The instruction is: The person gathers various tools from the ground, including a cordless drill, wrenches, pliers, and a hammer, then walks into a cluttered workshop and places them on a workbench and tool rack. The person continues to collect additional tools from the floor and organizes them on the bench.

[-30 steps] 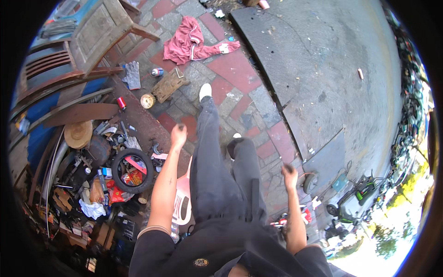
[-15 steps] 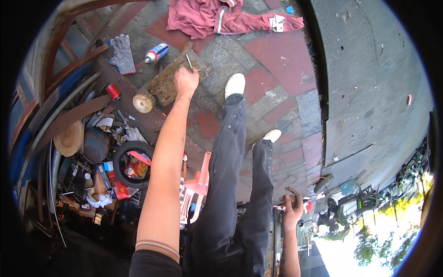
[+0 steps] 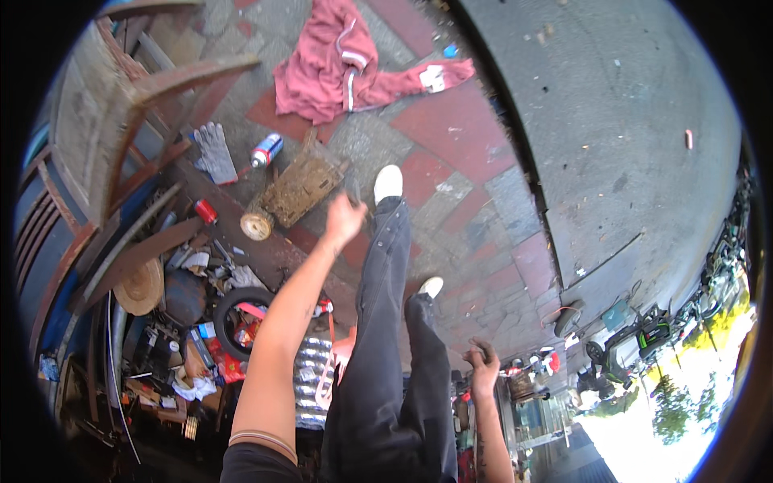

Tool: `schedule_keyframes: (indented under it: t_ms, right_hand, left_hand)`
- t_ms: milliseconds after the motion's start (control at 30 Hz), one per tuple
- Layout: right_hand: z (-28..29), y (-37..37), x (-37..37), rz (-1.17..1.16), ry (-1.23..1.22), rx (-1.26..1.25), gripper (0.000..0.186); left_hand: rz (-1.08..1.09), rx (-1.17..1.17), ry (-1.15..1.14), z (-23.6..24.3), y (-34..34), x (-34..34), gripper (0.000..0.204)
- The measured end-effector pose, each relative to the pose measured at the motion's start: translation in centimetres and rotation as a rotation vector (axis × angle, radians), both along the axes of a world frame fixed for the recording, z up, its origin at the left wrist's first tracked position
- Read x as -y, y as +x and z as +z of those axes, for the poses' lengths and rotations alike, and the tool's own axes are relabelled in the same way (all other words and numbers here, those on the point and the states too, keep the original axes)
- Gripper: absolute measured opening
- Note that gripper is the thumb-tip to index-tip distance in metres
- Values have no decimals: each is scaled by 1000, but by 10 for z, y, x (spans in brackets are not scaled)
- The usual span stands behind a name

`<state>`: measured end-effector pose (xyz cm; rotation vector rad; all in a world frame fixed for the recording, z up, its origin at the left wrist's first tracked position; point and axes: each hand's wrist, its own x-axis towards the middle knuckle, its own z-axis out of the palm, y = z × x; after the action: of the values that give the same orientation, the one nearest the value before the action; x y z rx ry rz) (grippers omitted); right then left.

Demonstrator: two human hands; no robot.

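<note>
My left hand (image 3: 346, 220) is closed around a slim metallic rod (image 3: 353, 187), blurred by motion; its exact kind does not show. Just left of this hand sits a worn wooden block (image 3: 304, 189) on the paving, and a round log piece (image 3: 258, 225) touches its near end. My right hand (image 3: 483, 369) hangs at the lower right with its fingers loosely bent and apart, and nothing shows in it. Beyond the block lie a blue-and-white spray can (image 3: 267, 150) and a grey work glove (image 3: 215, 153).
A pink jacket (image 3: 322, 76) lies on the paving ahead. Wooden chair-like frames (image 3: 121, 121) stand at the far left. Nearer left, a red can (image 3: 206, 211), a small black tyre (image 3: 227, 318) and mixed clutter crowd the ground. A scooter (image 3: 644, 342) stands at right.
My left hand has drawn back from over the wooden block to its right side, carrying the rod. The view has swung, and one foot has stepped.
</note>
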<state>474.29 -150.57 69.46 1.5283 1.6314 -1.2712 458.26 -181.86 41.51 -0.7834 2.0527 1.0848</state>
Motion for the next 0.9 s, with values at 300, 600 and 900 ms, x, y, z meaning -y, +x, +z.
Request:
schedule_keyframes:
  t_ms: [300,600,900]
  right_hand:
    - [118,-30,22,130,160,-265,48]
    - [267,154,-99,208,454,-454,23]
    - [338,452,-153,-193,592,-610,23]
  left_hand:
    - [-333,190,745,282,66,-152,19]
    - [-1076,11,857,481,165,-281,30]
    - [-1314,146,823,565,401,-413,31]
